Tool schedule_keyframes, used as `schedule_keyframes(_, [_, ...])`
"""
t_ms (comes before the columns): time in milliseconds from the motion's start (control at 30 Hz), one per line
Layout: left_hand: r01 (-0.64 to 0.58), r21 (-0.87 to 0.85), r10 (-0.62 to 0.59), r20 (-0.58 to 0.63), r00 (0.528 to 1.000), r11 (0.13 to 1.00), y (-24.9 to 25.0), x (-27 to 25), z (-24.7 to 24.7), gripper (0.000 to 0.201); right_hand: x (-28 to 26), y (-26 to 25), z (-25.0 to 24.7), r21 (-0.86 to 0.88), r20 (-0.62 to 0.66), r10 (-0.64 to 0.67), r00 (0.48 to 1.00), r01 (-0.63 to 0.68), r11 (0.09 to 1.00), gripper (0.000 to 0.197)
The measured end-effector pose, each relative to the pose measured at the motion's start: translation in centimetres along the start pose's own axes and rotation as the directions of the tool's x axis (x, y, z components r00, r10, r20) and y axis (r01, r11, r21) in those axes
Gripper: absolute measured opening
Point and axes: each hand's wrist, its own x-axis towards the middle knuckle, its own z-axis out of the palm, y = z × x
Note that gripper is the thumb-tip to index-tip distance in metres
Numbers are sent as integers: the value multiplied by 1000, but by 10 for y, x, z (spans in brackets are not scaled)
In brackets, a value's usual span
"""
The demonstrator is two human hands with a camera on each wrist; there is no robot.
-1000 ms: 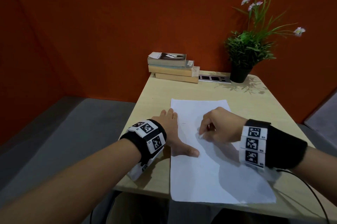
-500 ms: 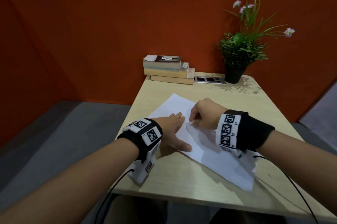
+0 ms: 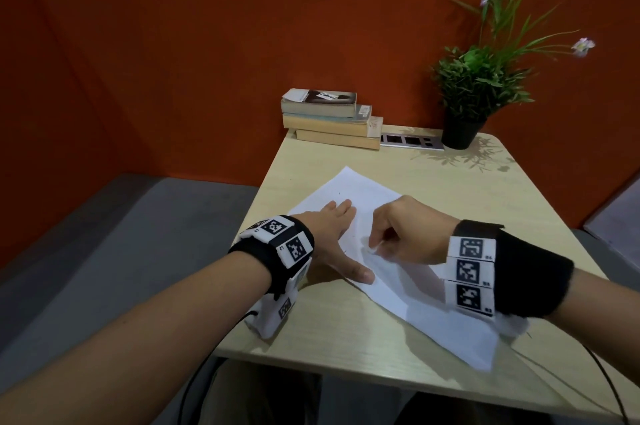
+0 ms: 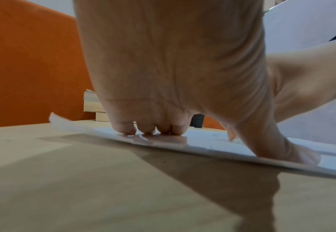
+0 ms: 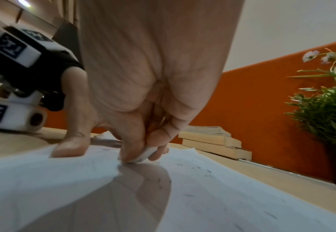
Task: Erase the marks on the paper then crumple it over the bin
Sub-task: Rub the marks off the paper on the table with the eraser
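A white sheet of paper (image 3: 415, 300) lies slantwise on the light wooden table (image 3: 346, 338), with faint pencil marks and eraser crumbs (image 5: 203, 169) on it. My left hand (image 3: 332, 234) lies flat with straight fingers (image 4: 149, 128) and thumb pressing the paper's left edge down. My right hand (image 3: 374, 248) pinches a small white eraser (image 5: 143, 155) between thumb and fingers, its tip touching the paper just right of the left thumb (image 5: 69, 147). No bin shows in any view.
A stack of books (image 3: 329, 120) sits at the table's far edge, beside a socket strip (image 3: 412, 142) and a potted plant (image 3: 485, 78) at the far right. An orange partition (image 3: 207, 44) surrounds the table. Grey seating (image 3: 104, 234) lies left.
The paper has turned from square with the table to slanted, its far corner swung left. Both hands moved with it; the left hand slid further onto the sheet.
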Motion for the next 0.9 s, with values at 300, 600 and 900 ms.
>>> schedule_keyframes(300, [-43,-16,44,29,999,999,-4,4,-8,133,34,-8,-6,45,-108,46,993,-41,998,10])
schedule_keyframes(600, [-4,61,0,58,998,998,1,1,-11,135,-2,-10,2,32,16,4,1000,-5,999,9])
schedule_keyframes(900, [-83,-18,84,22,996,996,-8,10,-8,132,33,-17,-8,-12,-52,93,994,-94,996,12])
